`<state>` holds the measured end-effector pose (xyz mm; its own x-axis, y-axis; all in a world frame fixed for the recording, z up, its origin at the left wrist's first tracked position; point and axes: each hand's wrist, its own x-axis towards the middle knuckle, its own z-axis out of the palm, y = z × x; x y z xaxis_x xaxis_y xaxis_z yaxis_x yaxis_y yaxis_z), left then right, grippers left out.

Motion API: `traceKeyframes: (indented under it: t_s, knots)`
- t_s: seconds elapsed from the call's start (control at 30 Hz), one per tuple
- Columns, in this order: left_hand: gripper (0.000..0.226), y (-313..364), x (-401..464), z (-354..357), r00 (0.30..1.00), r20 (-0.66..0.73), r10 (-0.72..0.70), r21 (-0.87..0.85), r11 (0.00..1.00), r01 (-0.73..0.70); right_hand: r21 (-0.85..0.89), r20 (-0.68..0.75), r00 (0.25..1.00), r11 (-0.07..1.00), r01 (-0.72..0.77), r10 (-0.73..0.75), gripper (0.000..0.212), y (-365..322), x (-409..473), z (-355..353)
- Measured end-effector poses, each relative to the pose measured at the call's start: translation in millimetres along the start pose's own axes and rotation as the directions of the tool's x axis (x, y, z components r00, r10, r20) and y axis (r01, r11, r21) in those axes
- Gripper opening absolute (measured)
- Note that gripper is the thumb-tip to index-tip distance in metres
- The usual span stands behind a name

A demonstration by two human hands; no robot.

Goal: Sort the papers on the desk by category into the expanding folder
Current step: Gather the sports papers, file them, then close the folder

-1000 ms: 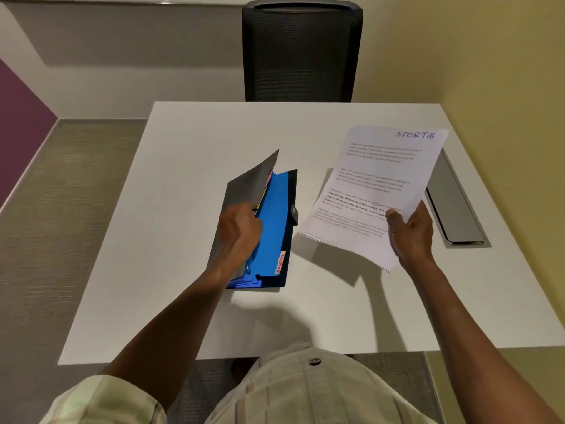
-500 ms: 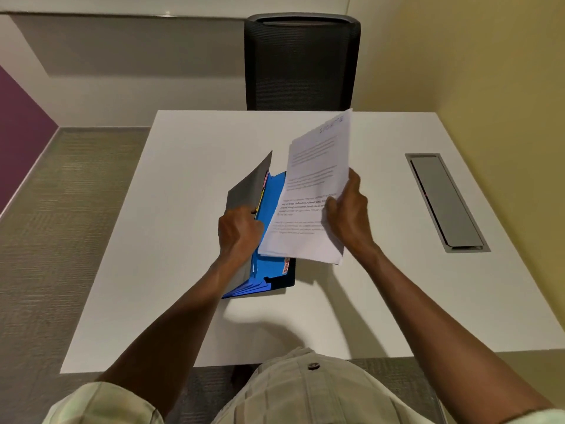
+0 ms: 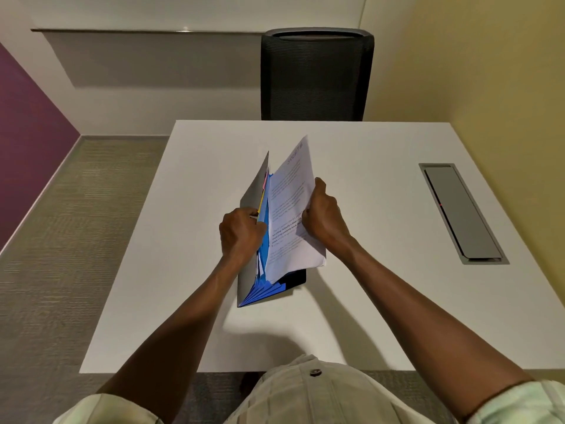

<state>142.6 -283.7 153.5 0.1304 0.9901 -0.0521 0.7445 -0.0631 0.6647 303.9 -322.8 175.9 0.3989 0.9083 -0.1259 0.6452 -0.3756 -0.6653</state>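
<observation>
Expanding folder (image 3: 269, 289) lies near the middle of the white desk (image 3: 367, 301), grey cover lifted at a tilt, blue pockets fanned open at the near end. Left hand (image 3: 241, 232): grip curled round the cover edge and front dividers, holding the pockets apart. Right hand (image 3: 324, 215): grip clamped on the right edge of a sheaf of white printed papers (image 3: 290, 209), topmost sheet headed by hand in blue ink. Papers stand tilted, left edge in among the blue pockets. Black mesh chair (image 3: 316, 75) at the far side; grey cable hatch (image 3: 461, 212) set into the desk, right.
</observation>
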Motion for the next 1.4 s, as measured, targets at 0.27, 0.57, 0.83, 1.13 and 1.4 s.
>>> traceKeyframes:
  t_s: [0.27,0.57,0.83,1.13,1.4]
  knots:
    - [0.033,-4.2,-0.1,-6.8,0.999,0.007,-0.036,-0.022,0.999,0.036,-0.073,0.033,0.999,0.997,0.013,-0.011,0.057,-19.2,4.2,26.4]
    - [0.038,-8.7,-4.3,-15.6,0.998,0.012,-0.064,-0.074,0.995,0.065,-0.201,0.171,0.985,0.979,0.035,0.000,0.055,-32.7,1.1,77.0]
    - [0.036,-15.9,-5.6,-18.6,0.996,0.000,-0.084,-0.117,0.990,0.083,-0.273,0.311,0.950,0.958,0.088,0.001,0.073,-26.1,-1.2,96.3]
    - [0.038,-20.5,-3.2,-18.5,0.999,-0.014,-0.052,-0.094,0.994,0.050,-0.277,0.297,0.954,0.959,0.052,0.034,0.060,-27.9,-7.7,99.8]
    - [0.039,-24.5,-10.0,-18.7,0.999,-0.033,-0.004,-0.075,0.997,0.001,-0.308,0.251,0.968,0.948,0.077,0.003,0.065,-23.4,-8.4,101.3]
